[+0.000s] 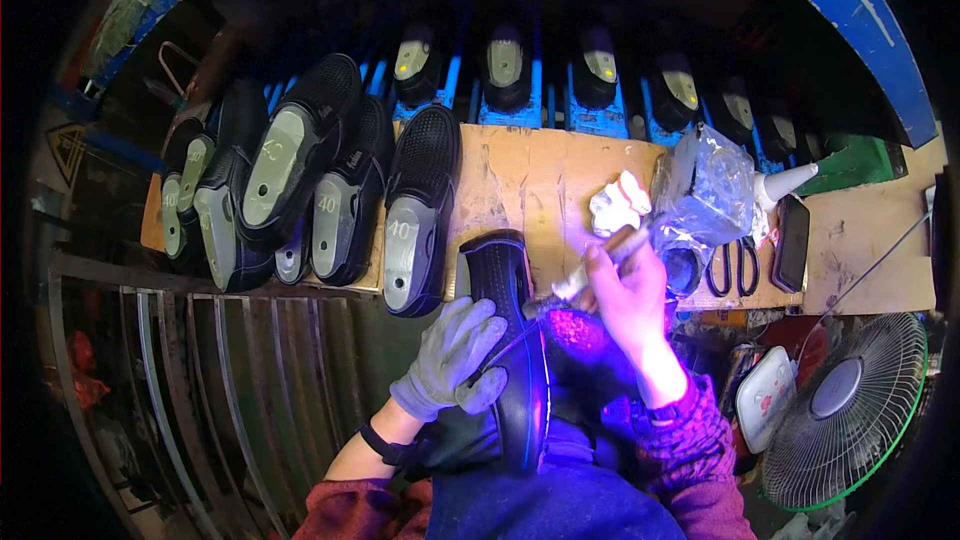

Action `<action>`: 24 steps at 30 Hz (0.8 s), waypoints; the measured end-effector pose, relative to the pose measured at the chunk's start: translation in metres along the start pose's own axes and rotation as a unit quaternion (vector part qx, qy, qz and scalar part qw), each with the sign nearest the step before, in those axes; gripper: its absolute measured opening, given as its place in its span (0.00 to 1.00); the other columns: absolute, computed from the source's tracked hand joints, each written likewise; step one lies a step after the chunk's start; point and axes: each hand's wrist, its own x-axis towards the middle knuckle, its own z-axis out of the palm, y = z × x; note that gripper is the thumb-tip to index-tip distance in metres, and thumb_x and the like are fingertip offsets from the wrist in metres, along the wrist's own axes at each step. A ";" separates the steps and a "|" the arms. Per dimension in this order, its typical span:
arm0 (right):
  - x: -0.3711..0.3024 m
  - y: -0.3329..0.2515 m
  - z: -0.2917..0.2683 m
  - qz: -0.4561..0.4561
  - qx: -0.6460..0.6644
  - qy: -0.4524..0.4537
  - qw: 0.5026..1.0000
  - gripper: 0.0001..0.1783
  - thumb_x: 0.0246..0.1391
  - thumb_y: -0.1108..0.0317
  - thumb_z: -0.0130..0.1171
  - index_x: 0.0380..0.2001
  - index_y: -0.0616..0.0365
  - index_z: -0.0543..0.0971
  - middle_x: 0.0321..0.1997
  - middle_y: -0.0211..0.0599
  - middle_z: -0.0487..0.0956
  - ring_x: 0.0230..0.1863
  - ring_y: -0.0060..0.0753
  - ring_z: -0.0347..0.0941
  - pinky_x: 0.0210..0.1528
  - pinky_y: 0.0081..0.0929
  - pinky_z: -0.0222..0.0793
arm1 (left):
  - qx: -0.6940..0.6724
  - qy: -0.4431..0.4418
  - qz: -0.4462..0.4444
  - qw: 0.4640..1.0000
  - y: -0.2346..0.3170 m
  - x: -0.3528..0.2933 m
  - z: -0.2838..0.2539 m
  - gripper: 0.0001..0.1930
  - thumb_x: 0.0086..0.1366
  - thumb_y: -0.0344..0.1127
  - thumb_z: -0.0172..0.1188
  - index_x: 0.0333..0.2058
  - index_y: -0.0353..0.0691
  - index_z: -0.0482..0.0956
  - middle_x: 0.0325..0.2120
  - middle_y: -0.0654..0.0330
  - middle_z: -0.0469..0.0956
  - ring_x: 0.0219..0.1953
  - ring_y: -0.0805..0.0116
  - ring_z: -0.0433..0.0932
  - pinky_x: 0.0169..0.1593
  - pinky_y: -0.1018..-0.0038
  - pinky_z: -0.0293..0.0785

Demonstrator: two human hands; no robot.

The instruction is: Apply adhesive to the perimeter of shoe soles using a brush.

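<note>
A black shoe [512,380] hangs tilted on its side over my lap, its length running toward me. My left hand [450,360], in a grey glove, is closed around the shoe's left side. My bare right hand [628,295] is closed on a brush [572,285] with a light handle. The brush's dark tip touches or nearly touches the right edge of the shoe, where upper and sole meet. A pale line runs along that edge. Just beyond my right hand lies a crumpled white tissue [620,203].
Several black slip-on shoes on grey lasts [415,230] crowd the cardboard-covered bench [540,165] at left. More shoes [505,65] sit on blue racks behind. At right are a tape-wrapped container [705,185], scissors [735,268], a phone [792,243] and a fan [840,400]. Metal bars [240,380] stand lower left.
</note>
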 end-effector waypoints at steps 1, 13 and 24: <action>0.003 0.000 0.000 -0.037 0.024 0.000 0.999 0.10 0.59 0.67 0.60 0.32 0.62 0.72 0.21 0.34 0.79 0.19 0.20 0.76 0.19 0.19 0.67 | 0.002 -0.001 0.015 1.000 0.000 0.000 0.000 0.31 0.54 0.47 0.58 0.53 0.30 0.71 0.49 0.41 0.72 0.47 0.41 0.74 0.54 0.48 0.70; 0.025 -0.005 0.013 -0.050 0.026 -0.026 0.998 0.08 0.58 0.70 0.59 0.35 0.65 0.76 0.20 0.32 0.79 0.18 0.17 0.73 0.20 0.20 0.67 | 0.002 0.006 0.023 1.000 0.000 0.000 0.002 0.31 0.53 0.47 0.59 0.52 0.32 0.71 0.49 0.40 0.71 0.45 0.39 0.73 0.52 0.48 0.70; -0.040 -0.012 -0.027 -0.067 0.043 -0.068 0.995 0.05 0.63 0.73 0.52 0.31 0.58 0.70 0.22 0.30 0.75 0.13 0.16 0.67 0.15 0.15 0.62 | 0.027 0.032 -0.017 0.999 0.011 0.006 0.006 0.27 0.58 0.42 0.57 0.53 0.31 0.72 0.52 0.40 0.72 0.52 0.36 0.71 0.58 0.49 0.66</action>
